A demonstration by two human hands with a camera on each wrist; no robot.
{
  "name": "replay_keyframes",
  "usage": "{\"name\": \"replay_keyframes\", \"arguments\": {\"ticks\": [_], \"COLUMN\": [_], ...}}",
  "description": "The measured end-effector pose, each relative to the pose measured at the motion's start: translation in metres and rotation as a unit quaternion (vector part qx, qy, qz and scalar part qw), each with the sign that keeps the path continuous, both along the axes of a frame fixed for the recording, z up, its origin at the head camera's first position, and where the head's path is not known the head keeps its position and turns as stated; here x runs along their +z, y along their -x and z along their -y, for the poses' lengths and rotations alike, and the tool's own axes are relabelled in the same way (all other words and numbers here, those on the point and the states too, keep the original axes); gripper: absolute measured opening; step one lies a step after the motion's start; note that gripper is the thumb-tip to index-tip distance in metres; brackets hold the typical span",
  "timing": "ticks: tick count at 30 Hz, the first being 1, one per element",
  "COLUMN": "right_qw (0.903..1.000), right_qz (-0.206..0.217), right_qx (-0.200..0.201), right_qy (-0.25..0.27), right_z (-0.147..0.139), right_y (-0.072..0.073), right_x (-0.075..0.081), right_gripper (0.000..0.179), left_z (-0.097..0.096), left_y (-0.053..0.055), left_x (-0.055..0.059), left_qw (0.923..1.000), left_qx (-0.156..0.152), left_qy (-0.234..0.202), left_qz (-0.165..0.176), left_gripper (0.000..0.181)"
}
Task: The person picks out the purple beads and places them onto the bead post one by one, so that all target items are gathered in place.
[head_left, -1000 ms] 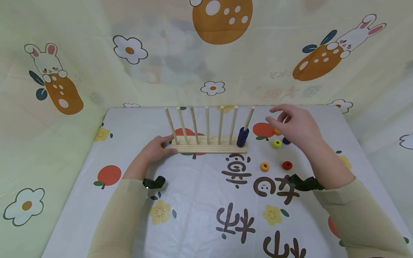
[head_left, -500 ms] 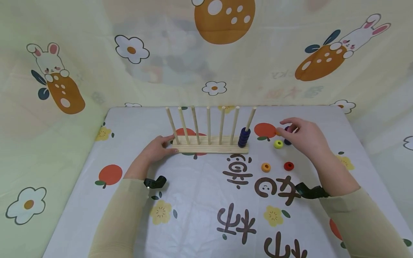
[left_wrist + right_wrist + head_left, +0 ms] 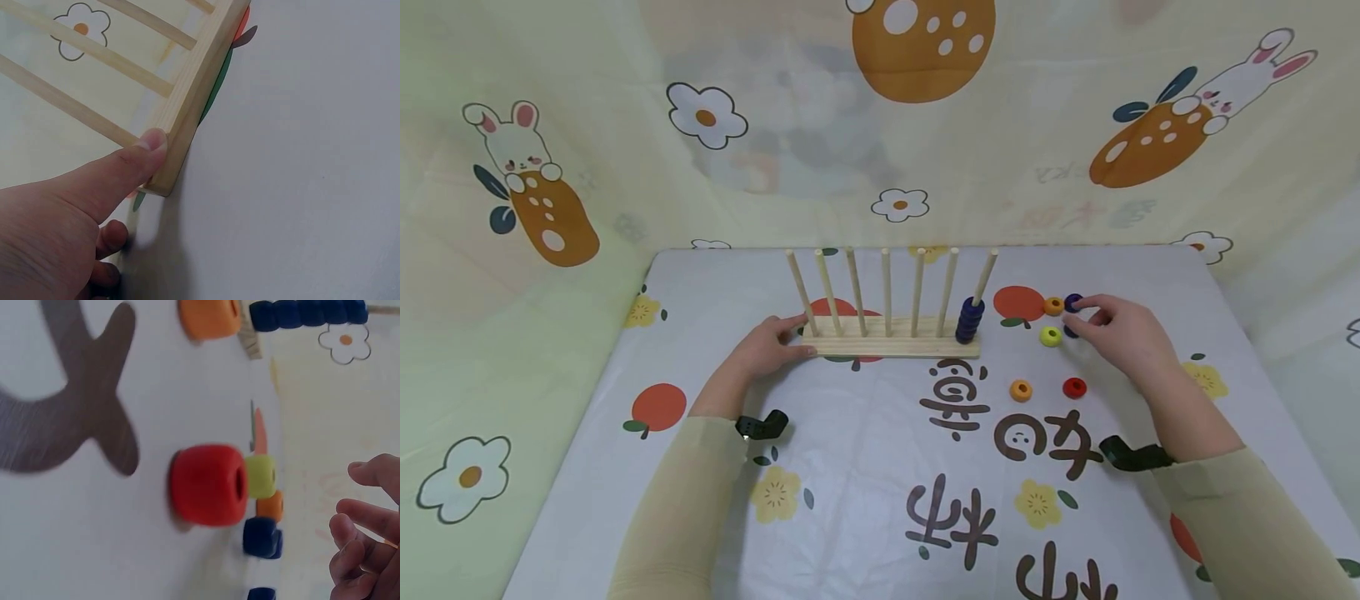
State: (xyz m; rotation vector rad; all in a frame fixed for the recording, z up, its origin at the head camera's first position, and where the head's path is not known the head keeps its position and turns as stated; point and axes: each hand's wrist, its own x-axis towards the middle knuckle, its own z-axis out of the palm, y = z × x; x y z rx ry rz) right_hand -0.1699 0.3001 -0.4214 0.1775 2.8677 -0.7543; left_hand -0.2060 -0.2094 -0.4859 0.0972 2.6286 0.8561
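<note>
A wooden peg rack point(image 3: 887, 343) with several upright pegs stands on the table, and a stack of dark blue beads point(image 3: 970, 321) fills the lower part of its rightmost peg. My left hand point(image 3: 765, 348) grips the left end of the rack's base, with the thumb at the front and a finger behind. Over the loose beads at the right hovers my right hand point(image 3: 1127, 337), thumb and fingers apart and holding nothing. Its fingertips overlap a dark blue bead point(image 3: 1072, 302) in the head view, and another blue one is partly hidden below them.
Close by lie an orange bead point(image 3: 1054, 306) and a yellow-green bead point(image 3: 1051, 337). Nearer the person are a second orange bead point(image 3: 1021, 391) and a red bead point(image 3: 1074, 388). A further blue bead point(image 3: 262, 594) shows at the bottom of the right wrist view. A printed cloth point(image 3: 850, 500) covers the table.
My right hand has moved right and toward the person, lowering to the blue beads and uncovering the far orange bead. The left hand keeps its grip on the rack.
</note>
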Motion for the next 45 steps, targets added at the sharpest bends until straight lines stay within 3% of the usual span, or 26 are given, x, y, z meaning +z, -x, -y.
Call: {"name": "replay_keyframes", "arguments": {"ticks": [12, 26, 37, 45], "right_qw": [0.9997, 0.9979, 0.9959, 0.9951], "right_qz": [0.017, 0.063, 0.085, 0.088], "right_qx": [-0.001, 0.000, 0.008, 0.016], "right_qy": [-0.016, -0.015, -0.029, -0.042], "right_z": [-0.026, -0.027, -0.025, -0.030], "right_y": [0.004, 0.014, 0.017, 0.021], "right_x": [-0.018, -0.029, -0.031, -0.042], "right_gripper": [0.059, 0.062, 0.061, 0.065], "left_z": [-0.003, -0.003, -0.005, -0.005], "left_y": [-0.002, -0.003, -0.004, -0.005], "left_x": [0.009, 0.007, 0.009, 0.009], "left_qw": [1.0000, 0.9999, 0.9999, 0.9998], "left_qx": [-0.006, 0.004, 0.010, 0.011], "left_qy": [0.007, 0.011, 0.005, 0.007], "left_qz": [-0.002, 0.002, 0.011, 0.013], "left_gripper": [0.075, 0.076, 0.076, 0.075]}}
